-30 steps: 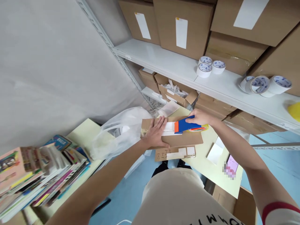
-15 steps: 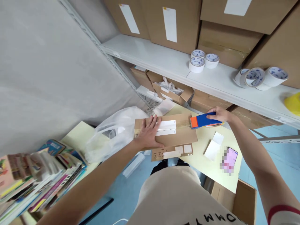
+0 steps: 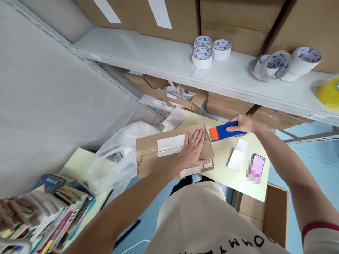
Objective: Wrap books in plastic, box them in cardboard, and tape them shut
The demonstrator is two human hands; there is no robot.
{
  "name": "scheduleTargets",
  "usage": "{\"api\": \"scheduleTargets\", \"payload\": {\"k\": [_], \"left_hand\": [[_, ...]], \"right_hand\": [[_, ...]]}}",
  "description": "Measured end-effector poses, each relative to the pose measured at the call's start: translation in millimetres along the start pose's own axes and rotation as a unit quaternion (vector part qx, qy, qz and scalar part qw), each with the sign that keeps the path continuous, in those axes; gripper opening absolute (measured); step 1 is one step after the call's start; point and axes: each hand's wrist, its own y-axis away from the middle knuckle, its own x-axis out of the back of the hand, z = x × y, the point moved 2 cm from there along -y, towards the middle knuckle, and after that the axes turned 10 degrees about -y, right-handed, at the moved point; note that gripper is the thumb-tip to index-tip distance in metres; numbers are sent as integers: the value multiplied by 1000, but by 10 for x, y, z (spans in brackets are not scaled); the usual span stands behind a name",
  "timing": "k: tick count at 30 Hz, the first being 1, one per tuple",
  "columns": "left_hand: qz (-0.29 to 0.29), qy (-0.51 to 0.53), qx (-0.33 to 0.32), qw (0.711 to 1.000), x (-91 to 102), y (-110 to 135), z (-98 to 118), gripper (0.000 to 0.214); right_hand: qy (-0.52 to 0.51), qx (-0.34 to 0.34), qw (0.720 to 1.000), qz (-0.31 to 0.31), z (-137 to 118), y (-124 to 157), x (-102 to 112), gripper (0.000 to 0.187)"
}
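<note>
Head view: left hand (image 3: 194, 150) presses flat on a cardboard box (image 3: 156, 163), probably light, stiff and best held by its edges; right hand (image 3: 243, 124) grasps a blue tape dispenser (image 3: 224, 131).

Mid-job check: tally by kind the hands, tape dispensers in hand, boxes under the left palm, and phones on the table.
Hands: 2 (left hand, right hand)
Tape dispenser, blue and orange: 1
Cardboard box: 1
Phone: 1
Total: 5
</note>
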Motion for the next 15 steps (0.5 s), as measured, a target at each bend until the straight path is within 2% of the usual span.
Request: {"api": "scheduleTargets", "payload": {"k": [3, 6, 10, 12, 15], "left_hand": [[-7, -8, -2, 1000, 34, 18, 7, 106], [-6, -24, -3, 1000, 146, -20, 46, 101], [-8, -39, -12, 999, 348, -185, 106, 108], [-7, -40, -23, 999, 393, -287, 125, 104], [12, -48, -45, 998, 357, -380, 122, 97]], "right_hand": [[76, -38, 996, 15, 79, 101, 186, 44], [188, -64, 980, 14, -93, 169, 157, 39], [338, -80, 937, 29, -627, 105, -277, 44], [369, -53, 927, 31, -850, 22, -521, 36], [405, -30, 914, 21, -930, -68, -708, 23]]}}
